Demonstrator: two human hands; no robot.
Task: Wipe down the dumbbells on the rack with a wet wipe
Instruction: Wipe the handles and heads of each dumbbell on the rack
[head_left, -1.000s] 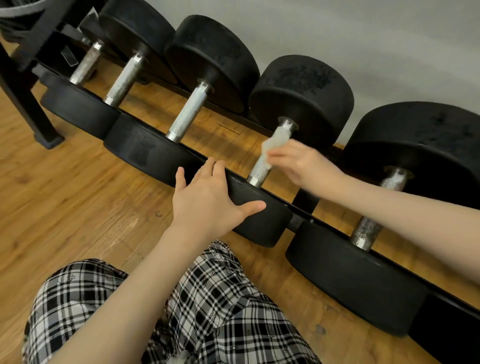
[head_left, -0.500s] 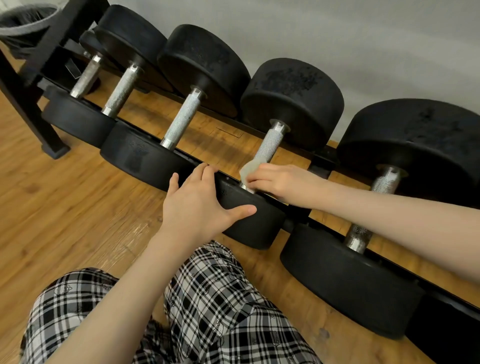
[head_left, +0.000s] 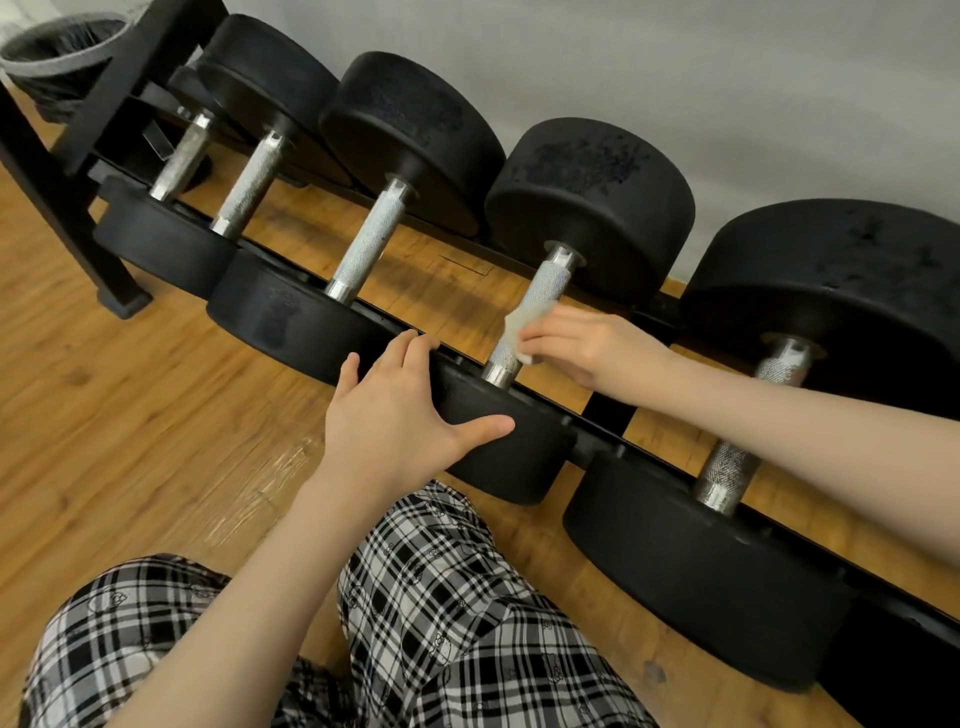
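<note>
The dumbbell (head_left: 545, 291) lay across the rack (head_left: 587, 421), handle running front to back. The right hand (head_left: 587, 348) pinched a wipe (head_left: 524, 325) against the handle. The left hand (head_left: 400, 410) rested flat-fingered on its front weight.

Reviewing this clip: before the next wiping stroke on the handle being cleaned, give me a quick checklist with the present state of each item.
1. Wet wipe in contact with the knurled handle of the fourth dumbbell from the left: ok.
2. Right hand holds the wipe: ok, fingers pinch it against the handle.
3. Left hand steadies the dumbbell: ok, it rests on the near weight head, thumb spread across its face.
4. Dumbbell seated on the rack rail: ok.
5. Handle's far end toward the rear head free to wipe: ok, bare metal showing.
6. Wipe still damp: cannot tell.
</note>
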